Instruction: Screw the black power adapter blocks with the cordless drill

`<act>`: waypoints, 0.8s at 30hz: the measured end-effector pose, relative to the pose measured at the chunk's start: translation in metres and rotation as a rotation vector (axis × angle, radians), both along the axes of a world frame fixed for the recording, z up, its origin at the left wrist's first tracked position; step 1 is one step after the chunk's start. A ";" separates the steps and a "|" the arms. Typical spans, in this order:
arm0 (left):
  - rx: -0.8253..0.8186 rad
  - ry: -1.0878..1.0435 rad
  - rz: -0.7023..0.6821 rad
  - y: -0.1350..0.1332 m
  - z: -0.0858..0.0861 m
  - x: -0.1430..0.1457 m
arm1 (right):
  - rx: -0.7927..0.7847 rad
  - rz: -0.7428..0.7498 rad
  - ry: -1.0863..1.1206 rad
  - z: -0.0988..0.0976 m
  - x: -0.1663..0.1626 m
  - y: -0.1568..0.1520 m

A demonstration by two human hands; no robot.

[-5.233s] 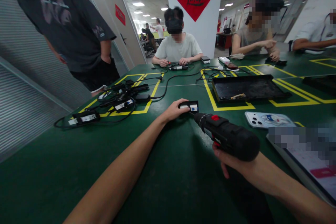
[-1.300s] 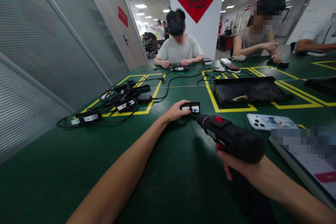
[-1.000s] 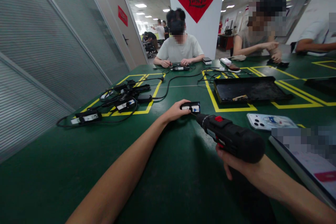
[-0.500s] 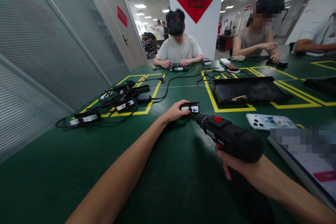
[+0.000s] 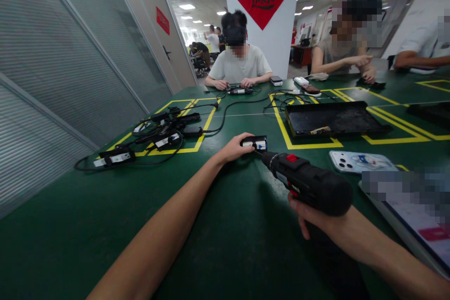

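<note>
On the green tabletop my left hand [image 5: 237,148] is closed around the left end of a small black case with a white part inside [image 5: 260,144]. My right hand [image 5: 309,213] grips the handle of a black cordless drill [image 5: 309,183] with red accents. The drill points left and away from me. Its bit reaches the near edge of the small case, close to my left fingertips; whether the tip touches a screw is too small to tell. The lower part of the drill is dark and hard to make out.
Several black devices with cables [image 5: 168,133] lie in a heap at the left. A black tray [image 5: 337,119] sits at the right, beyond a phone [image 5: 362,161] and a tablet-like device [image 5: 404,215]. A co-worker [image 5: 239,65] works across the table; others sit at the right.
</note>
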State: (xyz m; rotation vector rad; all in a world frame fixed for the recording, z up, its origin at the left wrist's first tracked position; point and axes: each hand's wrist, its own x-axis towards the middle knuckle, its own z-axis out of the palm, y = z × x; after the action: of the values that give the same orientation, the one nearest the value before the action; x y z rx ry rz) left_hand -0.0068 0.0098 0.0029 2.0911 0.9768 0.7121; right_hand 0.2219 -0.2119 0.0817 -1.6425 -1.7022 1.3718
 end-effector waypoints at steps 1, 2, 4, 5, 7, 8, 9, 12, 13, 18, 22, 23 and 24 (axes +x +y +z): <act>0.002 0.001 0.002 0.000 0.000 0.000 | -0.007 -0.002 -0.011 -0.001 0.000 0.000; 0.002 0.001 0.002 0.000 0.000 0.000 | -0.009 -0.005 -0.012 -0.002 0.000 0.000; 0.000 -0.001 0.000 0.000 0.000 0.000 | 0.003 -0.016 0.015 -0.004 0.000 -0.001; 0.000 -0.003 -0.002 0.000 0.000 0.000 | 0.008 -0.020 0.034 -0.005 0.000 -0.001; 0.002 -0.006 -0.001 0.000 0.000 0.000 | 0.013 -0.025 0.069 -0.005 0.001 -0.001; 0.001 -0.006 0.000 0.000 0.000 0.000 | 0.018 -0.025 0.081 -0.005 0.001 -0.001; -0.001 -0.007 0.001 0.000 0.000 0.000 | 0.023 -0.025 0.089 -0.005 0.001 0.000; -0.014 -0.001 0.010 -0.001 0.000 0.001 | 0.038 -0.029 0.095 -0.003 0.000 0.000; -0.014 0.003 0.013 -0.001 0.001 0.001 | 0.038 -0.027 0.093 -0.002 0.000 0.000; -0.010 0.008 0.015 -0.002 0.003 0.002 | 0.050 -0.030 0.113 0.001 -0.001 -0.001; -0.029 -0.003 0.003 -0.003 0.004 0.001 | 0.047 -0.036 0.136 0.002 -0.002 -0.002; -0.030 -0.005 0.001 -0.003 0.004 0.001 | 0.046 -0.037 0.136 0.002 -0.002 -0.002; -0.029 -0.006 -0.002 -0.004 0.004 0.001 | 0.048 -0.039 0.138 0.002 -0.002 -0.002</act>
State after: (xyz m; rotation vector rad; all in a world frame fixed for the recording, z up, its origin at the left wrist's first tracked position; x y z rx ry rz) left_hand -0.0056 0.0060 0.0073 2.0636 0.9761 0.6993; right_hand 0.2202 -0.2135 0.0839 -1.5101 -1.6039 1.3819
